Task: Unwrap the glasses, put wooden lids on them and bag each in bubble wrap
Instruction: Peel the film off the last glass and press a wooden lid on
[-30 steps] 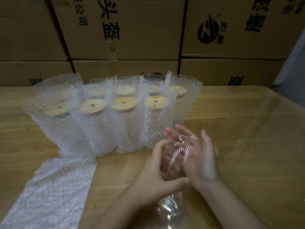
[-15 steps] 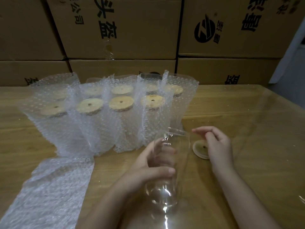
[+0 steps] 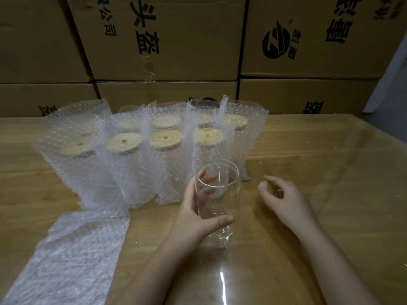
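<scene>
While my left hand [image 3: 193, 216] wraps around the bare glass [image 3: 218, 201], thumb across its near side and fingers curled behind it and showing through the wall, the glass stands upright on the wooden table [image 3: 330, 164] with its open rim above my fingertips. To the right of that hand, apart from the glass, my right hand [image 3: 284, 199] is closed down over a wooden lid [image 3: 267, 187]; only a pale edge of the lid peeks out at my fingertips, and I cannot tell whether it has left the table.

Just beyond my left fingers stand the bagged glasses [image 3: 143, 150], two rows of them packed side by side in bubble wrap, each capped with a round wooden lid with a small centre hole. The nearest bag stands just behind the bare glass's rim; whether they touch I cannot tell. Left of my left wrist a flat strip of bubble wrap [image 3: 72, 256] runs from the foot of the bags toward the table's near edge.

Right of my right hand the table lies open all the way to its right edge, and the stretch between my two forearms is bare too, glossy with a streak of reflected light. Past the bags, stacked cardboard boxes [image 3: 167, 40] wall off the table's far edge.
</scene>
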Demonstrator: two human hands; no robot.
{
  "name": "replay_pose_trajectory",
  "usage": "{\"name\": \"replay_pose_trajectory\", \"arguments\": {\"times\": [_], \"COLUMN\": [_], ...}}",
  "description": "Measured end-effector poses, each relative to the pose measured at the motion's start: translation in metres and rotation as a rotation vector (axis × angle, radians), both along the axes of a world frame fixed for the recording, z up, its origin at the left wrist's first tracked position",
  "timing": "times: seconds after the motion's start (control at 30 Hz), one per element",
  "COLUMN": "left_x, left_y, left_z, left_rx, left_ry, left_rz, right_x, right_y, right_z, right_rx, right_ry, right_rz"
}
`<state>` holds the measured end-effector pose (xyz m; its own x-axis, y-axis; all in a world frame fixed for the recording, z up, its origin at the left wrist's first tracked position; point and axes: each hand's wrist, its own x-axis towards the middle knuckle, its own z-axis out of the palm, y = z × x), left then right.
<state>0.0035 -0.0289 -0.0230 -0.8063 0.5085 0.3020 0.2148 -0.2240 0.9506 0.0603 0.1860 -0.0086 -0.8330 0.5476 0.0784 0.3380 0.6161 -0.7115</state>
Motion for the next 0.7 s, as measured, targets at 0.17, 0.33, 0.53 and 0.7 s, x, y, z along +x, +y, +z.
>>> {"name": "replay_pose_trajectory", "arguments": {"times": [0.17,0.33,0.53,0.7], "left_x": [-0.001,-0.002,-0.003,-0.001], "left_y": [0.0,0.002,0.002,0.004], "left_z": [0.0,-0.008,-0.017,-0.016], "left_rx": [-0.111,-0.154,-0.26,-0.271], "left_ry": [0.074,0.041,0.051,0.055], "left_rz": [0.007,0.008,0.032,0.068], "right_x": [0.003,0.006,0.009,0.0], "right_y": [-0.014,-0.029,-0.052,-0.075], "right_z": [0.023,0.038,0.061,0.067], "right_rx": [-0.962,-1.2,-1.113,-0.855], "right_ry": [0.419,0.667,0.919,0.969], "right_rz": [0.132,0.309,0.339,0.353]}}
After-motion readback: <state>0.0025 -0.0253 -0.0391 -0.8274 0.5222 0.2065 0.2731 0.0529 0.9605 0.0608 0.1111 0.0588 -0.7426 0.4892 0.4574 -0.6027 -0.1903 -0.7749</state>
